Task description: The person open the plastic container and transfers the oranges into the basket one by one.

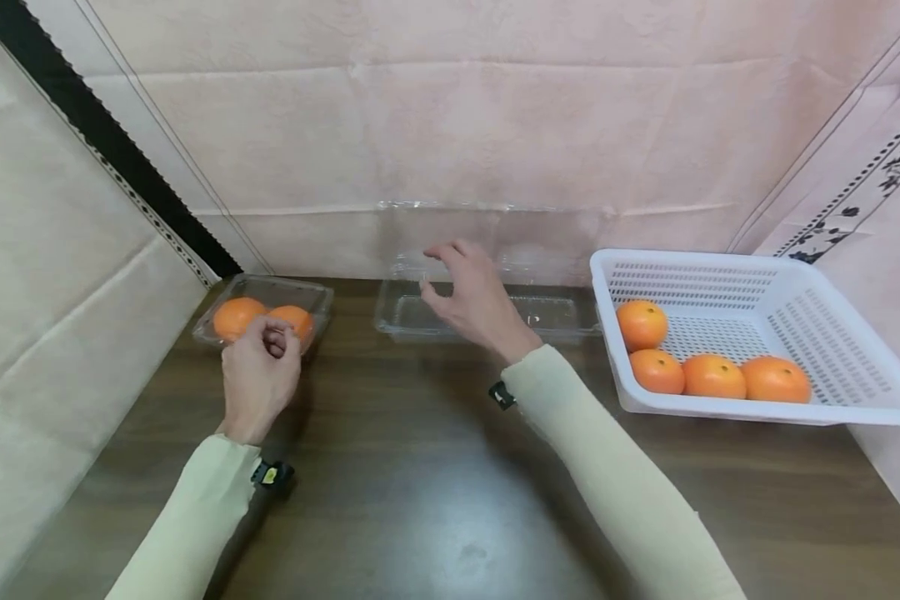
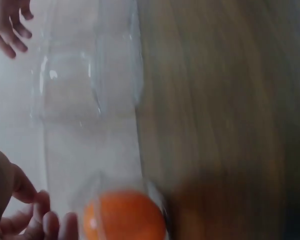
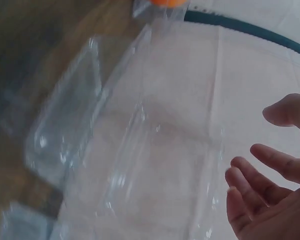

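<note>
So both hands are out over the bench [image 1: 405,500]. The left hand [image 1: 261,375] is down by the back left corner, right at a small clear plastic box [image 1: 288,292] with two oranges [image 1: 237,318] sitting side by side in it. Its grip is mostly closed, fingers curled in and thumb close to the fingertips, near the right-hand orange. Can't tell if it's pinching a bit of the clear plastic or just air, and the left wrist view is too blurry to settle it.

The right hand [image 1: 476,300] is near the middle of the back edge, in front of some see-through plastic packs [image 1: 558,312] with their lids standing up against the pink cloth [image 1: 495,117] behind. That grip is wide open, thumb well apart from the loosely bent fingers, and it's got hold of nothing. The right wrist view shows the same thing: bare palm, trays off to one side.

Over toward the back right corner there's a white basket [image 1: 843,358] with four more oranges [image 1: 713,377], three lined up along the front wall and one behind them at the left end. Pale sleeves [image 1: 607,458] on both arms, black gadget [image 1: 502,395] at each wrist.
</note>
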A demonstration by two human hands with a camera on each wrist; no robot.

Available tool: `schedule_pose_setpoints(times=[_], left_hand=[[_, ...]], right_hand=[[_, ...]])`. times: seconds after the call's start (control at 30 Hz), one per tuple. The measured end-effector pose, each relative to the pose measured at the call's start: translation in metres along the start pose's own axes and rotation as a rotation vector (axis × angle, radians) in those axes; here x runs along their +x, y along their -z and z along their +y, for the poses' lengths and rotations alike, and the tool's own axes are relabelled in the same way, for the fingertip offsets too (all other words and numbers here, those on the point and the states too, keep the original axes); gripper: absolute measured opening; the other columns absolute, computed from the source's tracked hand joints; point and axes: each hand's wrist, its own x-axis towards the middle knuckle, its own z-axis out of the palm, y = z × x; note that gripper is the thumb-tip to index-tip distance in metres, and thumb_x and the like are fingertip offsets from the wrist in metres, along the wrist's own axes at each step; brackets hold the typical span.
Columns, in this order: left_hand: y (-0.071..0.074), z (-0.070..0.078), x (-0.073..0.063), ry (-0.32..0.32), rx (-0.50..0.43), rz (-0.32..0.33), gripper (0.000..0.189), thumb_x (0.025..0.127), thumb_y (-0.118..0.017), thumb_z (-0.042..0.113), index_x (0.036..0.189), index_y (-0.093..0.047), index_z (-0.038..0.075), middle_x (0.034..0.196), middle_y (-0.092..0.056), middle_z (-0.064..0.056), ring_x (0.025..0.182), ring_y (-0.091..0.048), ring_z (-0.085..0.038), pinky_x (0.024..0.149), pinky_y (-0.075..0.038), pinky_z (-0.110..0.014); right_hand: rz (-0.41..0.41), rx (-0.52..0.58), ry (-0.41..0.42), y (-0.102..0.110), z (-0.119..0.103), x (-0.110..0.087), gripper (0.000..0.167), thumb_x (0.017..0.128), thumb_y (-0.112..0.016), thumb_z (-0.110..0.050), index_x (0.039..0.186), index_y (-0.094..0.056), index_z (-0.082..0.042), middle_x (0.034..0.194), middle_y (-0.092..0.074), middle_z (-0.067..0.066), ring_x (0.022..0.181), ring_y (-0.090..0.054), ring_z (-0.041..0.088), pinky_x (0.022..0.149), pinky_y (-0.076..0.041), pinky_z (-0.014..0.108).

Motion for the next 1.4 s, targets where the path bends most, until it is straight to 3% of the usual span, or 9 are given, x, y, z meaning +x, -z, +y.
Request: schedule_pose_setpoints(times=[0.17, 0.3, 0.4, 0.5, 0.63, 0.73, 0.97, 1.17, 1.4], left_hand=[[0.007, -0.018, 0.01, 0.02, -0.021, 0.108, 0.019, 0.094, -0.055, 0.009, 0.102, -0.068, -0.001, 0.084, -0.068, -0.014, 0.075, -0.056, -0.016, 0.067, -0.039, -0.014], [0.013, -0.035, 0.022, 0.021, -0.06, 0.179, 0.021, 0.091, -0.053, 0.006, 0.103, -0.067, -0.005, 0.091, -0.064, -0.021, 0.09, -0.054, -0.031, 0.085, -0.039, -0.031], [0.016, -0.045, 0.029, 0.048, -0.048, 0.189, 0.024, 0.093, -0.051, 0.006, 0.105, -0.067, -0.006, 0.099, -0.06, -0.024, 0.103, -0.047, -0.039, 0.088, -0.034, -0.043], [0.019, -0.055, 0.036, 0.058, -0.003, 0.181, 0.027, 0.098, -0.044, 0.005, 0.11, -0.065, -0.007, 0.107, -0.056, -0.027, 0.109, -0.042, -0.041, 0.086, -0.032, -0.045], [0.025, -0.067, 0.043, 0.09, 0.058, 0.123, 0.037, 0.101, -0.03, 0.003, 0.119, -0.062, -0.006, 0.117, -0.052, -0.029, 0.115, -0.038, -0.042, 0.085, -0.033, -0.045], [0.031, -0.076, 0.047, 0.131, 0.075, 0.05, 0.044, 0.098, -0.026, 0.0, 0.128, -0.058, -0.004, 0.127, -0.049, -0.029, 0.122, -0.034, -0.041, 0.091, -0.035, -0.047], [0.044, -0.093, 0.058, 0.194, 0.059, -0.094, 0.066, 0.082, -0.028, -0.008, 0.145, -0.048, -0.003, 0.14, -0.046, -0.033, 0.133, -0.036, -0.048, 0.109, -0.036, -0.057], [0.048, -0.1, 0.063, 0.219, 0.023, -0.292, 0.071, 0.083, -0.03, -0.011, 0.155, -0.03, -0.004, 0.152, -0.038, -0.034, 0.138, -0.04, -0.051, 0.115, -0.037, -0.066], [0.045, -0.099, 0.061, 0.183, 0.002, -0.311, 0.066, 0.086, -0.029, -0.01, 0.152, -0.032, -0.006, 0.151, -0.043, -0.032, 0.137, -0.044, -0.05, 0.115, -0.039, -0.064]], right_hand=[[-0.049, 0.137, -0.007, -0.02, -0.005, -0.002, 0.044, 0.098, -0.066, -0.024, 0.139, -0.057, -0.008, 0.13, -0.064, 0.009, 0.115, -0.063, 0.022, 0.101, -0.057, 0.036], [-0.071, 0.207, 0.02, -0.041, -0.011, 0.001, 0.039, 0.098, -0.067, -0.02, 0.134, -0.06, -0.006, 0.122, -0.067, 0.01, 0.109, -0.067, 0.023, 0.096, -0.059, 0.035], [-0.086, 0.235, 0.022, -0.055, -0.018, 0.001, 0.037, 0.098, -0.068, -0.02, 0.132, -0.061, -0.005, 0.123, -0.067, 0.009, 0.11, -0.067, 0.023, 0.094, -0.06, 0.035], [-0.104, 0.274, 0.024, -0.067, -0.025, 0.0, 0.036, 0.099, -0.068, -0.021, 0.131, -0.061, -0.006, 0.123, -0.065, 0.007, 0.11, -0.067, 0.022, 0.092, -0.061, 0.031], [-0.135, 0.296, 0.032, -0.084, -0.036, -0.001, 0.036, 0.099, -0.067, -0.022, 0.132, -0.061, -0.007, 0.124, -0.064, 0.005, 0.108, -0.067, 0.02, 0.092, -0.061, 0.028], [-0.166, 0.286, 0.035, -0.095, -0.043, -0.001, 0.038, 0.1, -0.066, -0.022, 0.135, -0.06, -0.008, 0.13, -0.062, 0.006, 0.112, -0.066, 0.02, 0.094, -0.059, 0.027], [-0.266, 0.232, 0.042, -0.12, -0.056, 0.003, 0.049, 0.1, -0.067, -0.024, 0.144, -0.053, -0.01, 0.151, -0.05, 0.006, 0.128, -0.06, 0.02, 0.102, -0.056, 0.027], [-0.287, 0.264, 0.038, -0.139, -0.06, 0.008, 0.048, 0.099, -0.069, -0.022, 0.143, -0.054, -0.009, 0.15, -0.05, 0.006, 0.128, -0.061, 0.022, 0.1, -0.056, 0.024], [-0.272, 0.334, 0.005, -0.153, -0.063, 0.007, 0.044, 0.098, -0.07, -0.019, 0.139, -0.057, -0.011, 0.143, -0.052, 0.006, 0.121, -0.064, 0.018, 0.093, -0.055, 0.014]])
